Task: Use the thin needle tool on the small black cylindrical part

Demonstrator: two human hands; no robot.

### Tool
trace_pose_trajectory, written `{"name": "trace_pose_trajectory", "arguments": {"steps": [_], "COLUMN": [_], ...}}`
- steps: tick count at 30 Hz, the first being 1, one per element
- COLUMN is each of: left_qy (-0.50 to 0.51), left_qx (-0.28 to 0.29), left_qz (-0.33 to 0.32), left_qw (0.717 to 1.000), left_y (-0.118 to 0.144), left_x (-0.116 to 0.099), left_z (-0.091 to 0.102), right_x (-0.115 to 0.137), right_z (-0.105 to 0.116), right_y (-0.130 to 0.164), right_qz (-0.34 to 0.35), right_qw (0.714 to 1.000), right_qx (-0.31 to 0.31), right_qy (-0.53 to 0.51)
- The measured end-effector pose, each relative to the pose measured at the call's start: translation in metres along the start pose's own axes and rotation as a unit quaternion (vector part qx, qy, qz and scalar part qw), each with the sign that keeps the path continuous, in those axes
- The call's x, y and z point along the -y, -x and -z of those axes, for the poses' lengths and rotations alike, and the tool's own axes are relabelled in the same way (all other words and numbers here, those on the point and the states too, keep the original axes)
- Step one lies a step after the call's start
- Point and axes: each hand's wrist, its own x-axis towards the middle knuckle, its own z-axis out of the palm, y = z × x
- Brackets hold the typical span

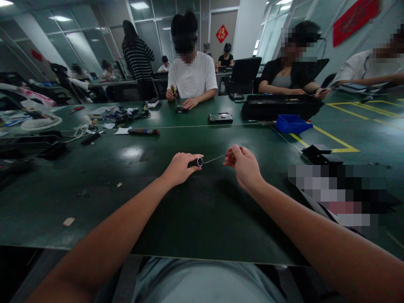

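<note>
My left hand is closed around a short black cylinder with a bright ring at its right end. A thin metal rod runs from that ringed end up to the right. Its far end lies in the closed fingers of my right hand. Whether the rod's left tip sits inside the cylinder or only touches it, I cannot tell. Both hands are over the dark green table, a short way in from its near edge.
Across the table a person in white works on a small black object. Nearby are an opened device, a blue bin and black parts. An electric screwdriver and cables lie to the left.
</note>
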Motion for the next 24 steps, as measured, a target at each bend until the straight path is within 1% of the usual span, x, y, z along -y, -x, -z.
{"name": "trace_pose_trajectory", "arguments": {"steps": [3,6,8,10,12,15,18,21,24], "left_qy": [-0.009,-0.027,-0.037,-0.046,-0.055,-0.065,-0.053,0.002,0.084], "left_qx": [0.001,0.017,0.023,0.025,0.03,0.038,0.036,0.018,-0.026], "left_qz": [-0.001,-0.003,-0.004,-0.006,-0.01,-0.015,-0.017,-0.003,0.039], "left_qw": [1.0,0.999,0.999,0.999,0.998,0.997,0.998,1.0,0.995], "left_y": [0.001,0.002,0.003,0.004,0.004,0.004,0.003,0.003,0.003], "left_x": [0.0,-0.003,-0.005,-0.006,-0.007,-0.007,-0.007,-0.008,-0.009], "left_z": [0.0,0.001,0.001,0.0,-0.001,-0.001,0.0,0.002,0.002], "right_x": [0.003,0.008,0.011,0.014,0.016,0.017,0.018,0.018,0.019], "right_z": [0.0,-0.001,-0.002,-0.003,-0.003,-0.003,-0.002,-0.001,-0.001], "right_y": [0.004,0.01,0.014,0.018,0.02,0.021,0.02,0.019,0.019], "right_qz": [0.045,0.101,0.139,0.174,0.199,0.219,0.224,0.223,0.223], "right_qw": [0.998,0.99,0.976,0.956,0.94,0.927,0.918,0.912,0.91], "right_qx": [0.013,0.038,0.04,0.041,0.043,0.048,0.051,0.05,0.051], "right_qy": [0.036,0.096,0.164,0.232,0.274,0.3,0.324,0.341,0.345]}}
